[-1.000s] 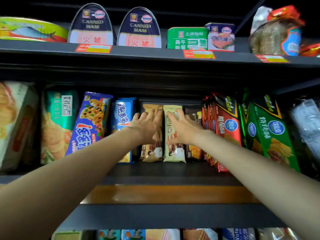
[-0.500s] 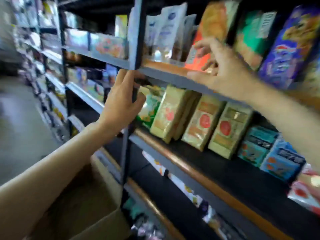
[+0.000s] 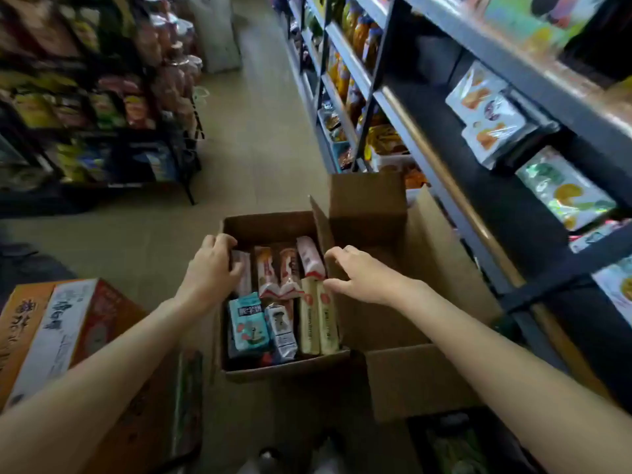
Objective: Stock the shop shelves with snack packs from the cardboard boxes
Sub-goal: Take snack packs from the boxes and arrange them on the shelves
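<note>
A snack pack in the cardboard box is grasped by the left hand; the right hand is held loosely curled, grasping nothing, at the box's right edge.

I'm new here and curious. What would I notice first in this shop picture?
Probably the open cardboard box on the floor, packed with snack packs. Both hands reach in: the left hand grips a pack at the left edge, the right hand hovers over the yellow ones.

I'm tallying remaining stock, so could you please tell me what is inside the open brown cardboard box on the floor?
The open brown cardboard box holds upright snack packs: two pale yellow packs, a light blue pack, and red-and-white ones. The left hand covers one pack; lower layers are hidden.
</note>
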Action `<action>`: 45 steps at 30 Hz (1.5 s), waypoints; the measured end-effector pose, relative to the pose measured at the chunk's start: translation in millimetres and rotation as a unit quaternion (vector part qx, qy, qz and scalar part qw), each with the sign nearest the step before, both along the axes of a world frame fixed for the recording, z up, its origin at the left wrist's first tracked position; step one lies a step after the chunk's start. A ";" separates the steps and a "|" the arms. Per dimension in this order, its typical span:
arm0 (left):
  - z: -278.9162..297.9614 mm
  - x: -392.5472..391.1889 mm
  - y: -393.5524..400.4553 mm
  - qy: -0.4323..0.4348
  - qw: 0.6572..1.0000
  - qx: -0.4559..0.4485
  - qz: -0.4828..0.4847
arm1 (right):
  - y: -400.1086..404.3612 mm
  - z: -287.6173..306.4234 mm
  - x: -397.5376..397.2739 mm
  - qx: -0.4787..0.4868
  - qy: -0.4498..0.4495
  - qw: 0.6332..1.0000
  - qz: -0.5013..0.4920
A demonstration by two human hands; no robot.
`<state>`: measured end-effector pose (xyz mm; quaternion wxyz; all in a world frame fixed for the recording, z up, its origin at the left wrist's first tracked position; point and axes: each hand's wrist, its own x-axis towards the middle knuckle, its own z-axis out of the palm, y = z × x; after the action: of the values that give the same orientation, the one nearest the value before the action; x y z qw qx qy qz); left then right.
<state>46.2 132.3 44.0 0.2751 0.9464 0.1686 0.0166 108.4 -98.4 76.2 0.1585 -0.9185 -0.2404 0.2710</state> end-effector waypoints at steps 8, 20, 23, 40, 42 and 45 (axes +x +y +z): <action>-126.7 17.1 60.4 0.155 0.984 0.079 -0.024 | 126.6 -224.6 34.1 -0.063 0.144 0.986 -0.064; -153.7 65.7 66.0 0.191 0.979 -0.074 -0.005 | 132.7 -240.1 98.6 -0.026 0.190 0.971 -0.143; -107.8 109.2 49.4 0.144 0.972 -0.184 -0.010 | 130.0 -148.1 144.2 0.109 0.192 0.962 -0.161; 170.3 76.8 -246.9 0.118 0.661 -0.689 -0.271 | -181.3 157.2 -73.1 0.501 -0.056 0.679 -0.533; 177.9 51.8 -294.8 0.127 0.654 -0.684 -0.297 | -204.9 150.2 -114.3 0.538 -0.038 0.639 -0.548; 180.5 13.7 -353.4 0.167 0.618 -0.680 -0.357 | -231.6 149.8 -154.4 0.623 -0.099 0.547 -0.550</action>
<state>59.9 -221.1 224.5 0.7916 0.4609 -0.1766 -0.3602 -46.0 -330.0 226.1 0.7843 -0.5631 0.1886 -0.1796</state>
